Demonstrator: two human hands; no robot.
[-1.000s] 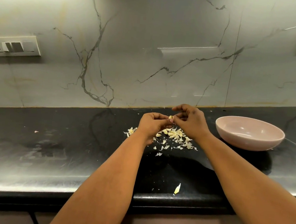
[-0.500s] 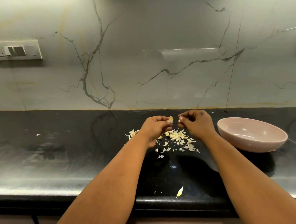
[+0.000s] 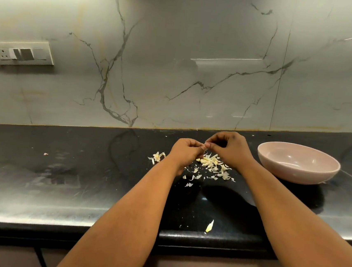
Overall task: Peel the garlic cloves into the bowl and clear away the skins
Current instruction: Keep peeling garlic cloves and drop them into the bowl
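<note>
Both hands (image 3: 206, 146) on garlic clove (image 3: 205, 145), above skins (image 3: 211, 161), nr bowl (image 3: 296, 174).

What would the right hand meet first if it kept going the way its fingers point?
Its right hand points leftward, so it would meet the left hand first; their fingertips already look to touch, around something too small to identify.

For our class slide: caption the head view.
Both hands pinch a garlic clove above scattered skins; pink bowl waits right.
</note>
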